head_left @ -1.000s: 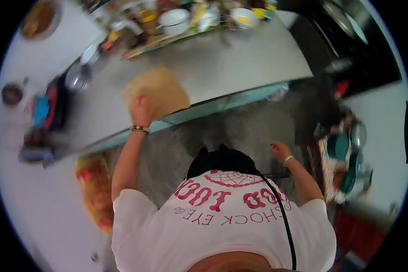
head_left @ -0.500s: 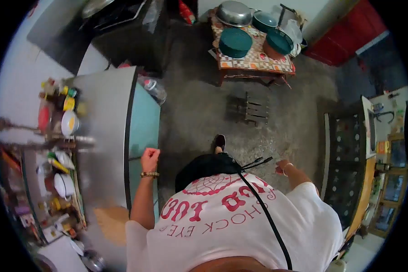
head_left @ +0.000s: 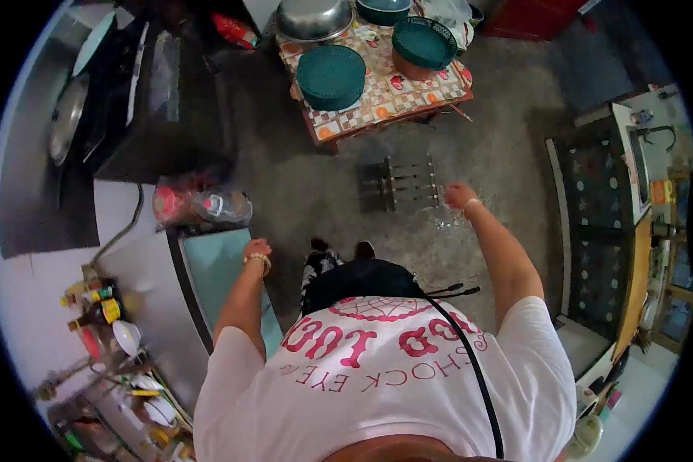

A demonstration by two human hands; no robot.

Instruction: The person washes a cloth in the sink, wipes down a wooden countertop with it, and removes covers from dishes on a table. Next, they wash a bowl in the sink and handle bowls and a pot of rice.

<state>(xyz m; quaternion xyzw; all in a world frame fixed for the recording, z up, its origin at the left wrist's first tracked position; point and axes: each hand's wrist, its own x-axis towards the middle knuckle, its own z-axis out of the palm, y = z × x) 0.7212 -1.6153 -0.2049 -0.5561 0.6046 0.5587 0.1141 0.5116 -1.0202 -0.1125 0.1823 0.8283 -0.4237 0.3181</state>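
Observation:
My left hand [head_left: 257,249], a bracelet at its wrist, hangs beside the light-blue front of the counter [head_left: 235,269]. Its fingers are curled in, and nothing shows in them. Further forward, my right hand [head_left: 460,196] is stretched out over the floor, just right of a small slatted stool [head_left: 412,182]. The fingers of this hand are also curled, with no object visible. Neither hand touches anything.
Ahead is a low table [head_left: 377,108] with green baskets [head_left: 331,77] and a metal basin [head_left: 314,17]. Plastic bottles [head_left: 222,206] stand at the counter's end, near a black stove [head_left: 165,108]. At right stands a dark cabinet [head_left: 593,223] with a sink.
The view has turned right, away from the counter and the brown sheet. My left hand has left that sheet and hangs at my side. My right hand has swung forward.

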